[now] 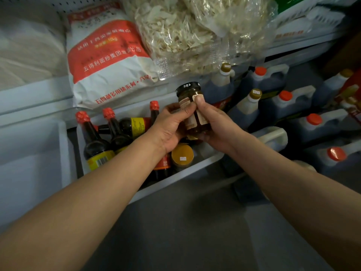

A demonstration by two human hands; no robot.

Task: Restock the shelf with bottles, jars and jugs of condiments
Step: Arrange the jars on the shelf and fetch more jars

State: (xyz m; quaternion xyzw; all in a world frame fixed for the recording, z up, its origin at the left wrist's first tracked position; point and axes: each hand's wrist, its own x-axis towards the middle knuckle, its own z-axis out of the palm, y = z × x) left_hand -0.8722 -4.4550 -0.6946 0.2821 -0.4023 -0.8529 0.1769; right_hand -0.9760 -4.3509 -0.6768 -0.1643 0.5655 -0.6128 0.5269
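A glass jar (192, 96) of dark sauce with a black lid is held up in front of the lower shelf by both hands. My left hand (170, 126) grips its left side, thumb across the label. My right hand (214, 124) grips its right side, thumb pressed on a small white sticker near the lid. Below the hands a white bin (175, 177) holds dark sauce bottles with red caps (91, 133) and a jar with a yellow lid (182, 155).
Dark jugs with orange caps (285, 98) and brown-capped jugs (252, 102) fill the lower shelf at right. On the upper shelf (35, 94) lie a red-and-white flour sack (105, 59) and clear bags of dried flakes (179, 36). An empty white bin (31, 157) stands at left. Grey floor lies below.
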